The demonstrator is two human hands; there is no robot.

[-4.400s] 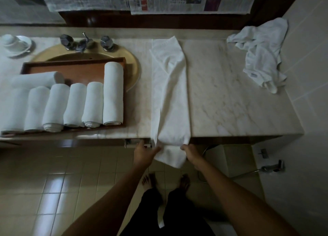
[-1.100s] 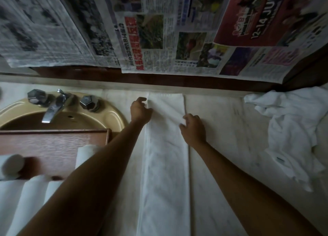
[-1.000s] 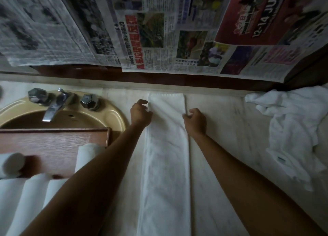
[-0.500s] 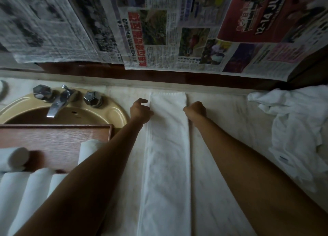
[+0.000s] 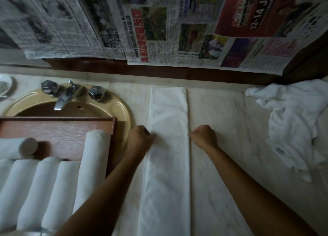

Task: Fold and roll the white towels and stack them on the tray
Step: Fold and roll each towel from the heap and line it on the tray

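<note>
Along the pale marble counter, from back edge toward front: long white towel folded into a narrow strip (image 5: 167, 147), left hand (image 5: 139, 138) and right hand (image 5: 204, 137) curled, pinching its long edges midway. Soft, limp, light cloth; probably best held at both side edges. Beside the strip's left edge, wooden tray (image 5: 58, 127) with rolled white towels (image 5: 53, 186).

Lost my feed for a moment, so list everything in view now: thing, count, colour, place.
folded towel: 1, white, flat strip on the counter centre
rolled towels: 6 visible, white, on the tray
tray: 1, brown wood, over the sink
sink: 1, tan, left
tap: 1, chrome, with two knobs
loose towels: white heap, right
newspapers: several sheets on the wall
counter: pale marble
left hand: at the strip's left edge
right hand: at its right edge
</note>
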